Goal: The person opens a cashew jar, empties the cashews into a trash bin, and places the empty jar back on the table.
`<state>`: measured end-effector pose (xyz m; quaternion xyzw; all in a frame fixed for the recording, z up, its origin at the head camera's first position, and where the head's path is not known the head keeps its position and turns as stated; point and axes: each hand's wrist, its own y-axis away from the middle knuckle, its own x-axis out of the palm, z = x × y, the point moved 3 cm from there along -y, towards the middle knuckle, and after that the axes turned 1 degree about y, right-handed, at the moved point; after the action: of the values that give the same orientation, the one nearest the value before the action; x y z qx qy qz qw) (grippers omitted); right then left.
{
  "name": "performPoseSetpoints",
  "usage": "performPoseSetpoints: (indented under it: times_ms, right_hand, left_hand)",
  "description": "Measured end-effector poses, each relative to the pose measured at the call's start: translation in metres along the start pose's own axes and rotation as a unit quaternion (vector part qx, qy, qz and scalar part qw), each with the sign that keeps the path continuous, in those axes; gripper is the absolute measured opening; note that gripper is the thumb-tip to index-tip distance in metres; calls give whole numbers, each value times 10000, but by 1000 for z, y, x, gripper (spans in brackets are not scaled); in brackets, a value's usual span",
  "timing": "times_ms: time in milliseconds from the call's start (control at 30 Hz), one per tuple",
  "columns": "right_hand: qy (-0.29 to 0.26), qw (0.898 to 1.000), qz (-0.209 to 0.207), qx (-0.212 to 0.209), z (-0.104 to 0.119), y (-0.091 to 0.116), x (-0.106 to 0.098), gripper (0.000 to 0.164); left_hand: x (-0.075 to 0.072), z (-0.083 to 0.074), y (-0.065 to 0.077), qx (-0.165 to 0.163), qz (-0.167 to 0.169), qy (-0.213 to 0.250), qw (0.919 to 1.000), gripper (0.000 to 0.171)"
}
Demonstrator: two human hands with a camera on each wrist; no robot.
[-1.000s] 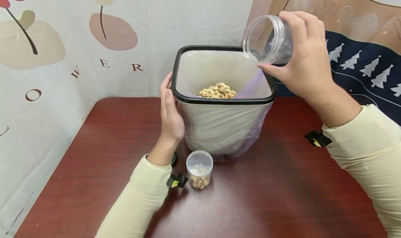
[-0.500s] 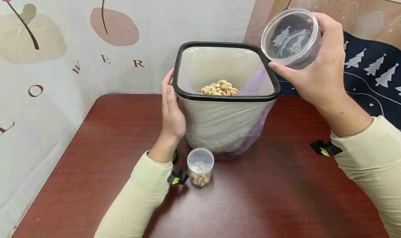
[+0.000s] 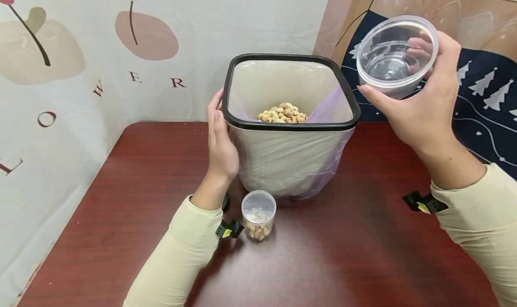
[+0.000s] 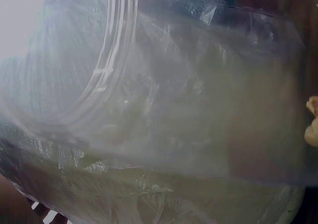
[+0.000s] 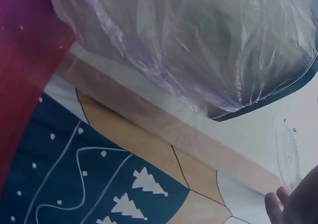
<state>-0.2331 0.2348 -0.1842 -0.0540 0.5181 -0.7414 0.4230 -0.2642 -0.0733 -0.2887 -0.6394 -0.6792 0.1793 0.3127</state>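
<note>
Right hand (image 3: 424, 105) grips an empty clear jar (image 3: 396, 55), held in the air to the right of the bin (image 3: 288, 123), mouth tilted toward the camera. Left hand (image 3: 221, 141) lies flat against the bin's left wall, fingers straight. Bin is bag-lined, stands on the red-brown table (image 3: 121, 208), nuts (image 3: 283, 113) piled inside. A small lidded jar of nuts (image 3: 258, 215) stands just in front.

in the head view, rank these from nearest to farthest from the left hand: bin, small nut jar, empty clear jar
1. bin: the left hand rests against its left side.
2. small nut jar: on the table just below the wrist.
3. empty clear jar: held up by the right hand, beyond the bin.
</note>
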Motion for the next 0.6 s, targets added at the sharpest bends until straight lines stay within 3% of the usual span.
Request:
performPoseSetpoints:
  times_ms: [400, 600]
  right_hand:
    - [-755, 9931, -52, 892, -8, 30, -11, 86]
    - [-1208, 9874, -106, 1018, -12, 46, -12, 84]
  left_hand:
    - [0, 0, 0, 25, 8, -22, 10000, 54]
    - [-1, 0, 1, 52, 7, -103, 9999, 53]
